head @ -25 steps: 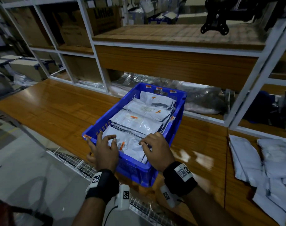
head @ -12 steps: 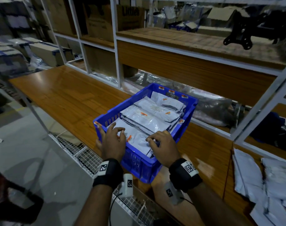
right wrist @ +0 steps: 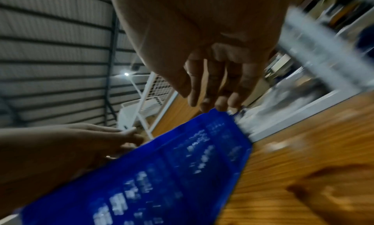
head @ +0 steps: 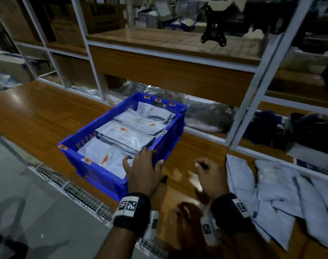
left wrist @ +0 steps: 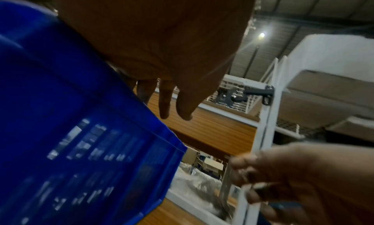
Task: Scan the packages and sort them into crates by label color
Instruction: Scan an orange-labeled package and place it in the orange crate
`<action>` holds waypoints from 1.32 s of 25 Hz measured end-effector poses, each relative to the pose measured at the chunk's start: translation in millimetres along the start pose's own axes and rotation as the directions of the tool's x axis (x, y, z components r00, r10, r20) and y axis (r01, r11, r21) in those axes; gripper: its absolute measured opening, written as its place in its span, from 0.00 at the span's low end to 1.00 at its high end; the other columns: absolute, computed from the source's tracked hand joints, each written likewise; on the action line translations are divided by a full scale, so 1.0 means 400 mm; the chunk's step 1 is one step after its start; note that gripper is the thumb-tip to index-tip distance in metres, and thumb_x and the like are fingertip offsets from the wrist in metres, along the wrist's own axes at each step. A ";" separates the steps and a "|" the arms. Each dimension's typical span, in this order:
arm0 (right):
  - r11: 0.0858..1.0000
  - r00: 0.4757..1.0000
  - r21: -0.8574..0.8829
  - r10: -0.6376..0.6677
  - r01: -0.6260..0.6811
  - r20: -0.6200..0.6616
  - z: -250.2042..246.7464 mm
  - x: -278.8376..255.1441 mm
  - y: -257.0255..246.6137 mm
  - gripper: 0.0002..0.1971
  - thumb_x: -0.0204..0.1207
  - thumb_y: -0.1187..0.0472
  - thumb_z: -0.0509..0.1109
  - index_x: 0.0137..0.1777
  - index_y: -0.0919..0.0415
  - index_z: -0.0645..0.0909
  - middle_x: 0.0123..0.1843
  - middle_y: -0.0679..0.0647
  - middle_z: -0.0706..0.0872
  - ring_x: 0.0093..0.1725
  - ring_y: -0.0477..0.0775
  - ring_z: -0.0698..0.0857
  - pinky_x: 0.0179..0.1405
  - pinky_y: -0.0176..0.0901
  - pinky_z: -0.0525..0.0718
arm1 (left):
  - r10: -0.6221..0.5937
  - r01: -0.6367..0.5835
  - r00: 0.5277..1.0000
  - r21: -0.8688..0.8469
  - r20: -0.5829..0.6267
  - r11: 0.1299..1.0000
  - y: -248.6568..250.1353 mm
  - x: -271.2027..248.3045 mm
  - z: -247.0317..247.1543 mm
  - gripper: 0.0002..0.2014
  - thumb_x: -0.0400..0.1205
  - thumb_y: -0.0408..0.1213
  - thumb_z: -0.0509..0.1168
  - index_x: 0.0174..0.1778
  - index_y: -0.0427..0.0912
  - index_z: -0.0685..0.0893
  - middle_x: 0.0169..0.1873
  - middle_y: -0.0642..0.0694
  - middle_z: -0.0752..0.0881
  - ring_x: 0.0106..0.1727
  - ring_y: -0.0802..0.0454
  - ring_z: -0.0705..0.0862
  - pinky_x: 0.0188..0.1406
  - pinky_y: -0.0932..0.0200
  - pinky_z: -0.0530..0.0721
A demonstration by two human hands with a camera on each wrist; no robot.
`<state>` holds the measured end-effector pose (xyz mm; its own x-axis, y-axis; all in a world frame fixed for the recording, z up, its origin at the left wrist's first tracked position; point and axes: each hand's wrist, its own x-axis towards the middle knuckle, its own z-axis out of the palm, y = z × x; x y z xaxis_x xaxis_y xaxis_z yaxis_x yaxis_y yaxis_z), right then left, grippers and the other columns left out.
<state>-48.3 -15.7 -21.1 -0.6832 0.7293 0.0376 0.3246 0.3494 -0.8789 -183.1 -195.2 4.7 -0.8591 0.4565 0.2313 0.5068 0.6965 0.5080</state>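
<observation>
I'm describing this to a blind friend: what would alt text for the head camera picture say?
A left hand rests on the near corner of a blue crate full of white packages on a wooden bench, while the right hand hovers empty beside loose packages.

Black wristbands (head: 131, 212) bearing white coded tags circle both bare forearms.

"Littles" printed on cardboard box (head: 103, 14) on the upper shelf

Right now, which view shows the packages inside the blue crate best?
The head view: it looks down into the crate, showing the overlapped grey packages and their orange labels. Both wrist views show only the crate's blurred blue outer wall, with pale glimpses through its slots.
</observation>
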 end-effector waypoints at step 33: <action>0.824 0.975 0.529 0.221 -0.202 0.028 -0.467 -0.090 0.264 0.13 0.84 0.69 0.71 0.66 0.60 0.85 0.57 0.54 0.94 0.56 0.54 0.93 0.49 0.42 0.89 | 0.236 0.368 0.776 -0.724 0.585 0.584 0.471 -0.021 0.378 0.18 0.90 0.50 0.68 0.69 0.42 0.87 0.59 0.47 0.94 0.58 0.52 0.93 0.53 0.54 0.92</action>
<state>132.8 104.5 -26.4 -0.6127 0.7715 -0.1711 0.0594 -0.1710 -0.9835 -69.5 15.8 -26.9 -0.5059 0.8423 -0.1861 -0.0718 0.1739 0.9821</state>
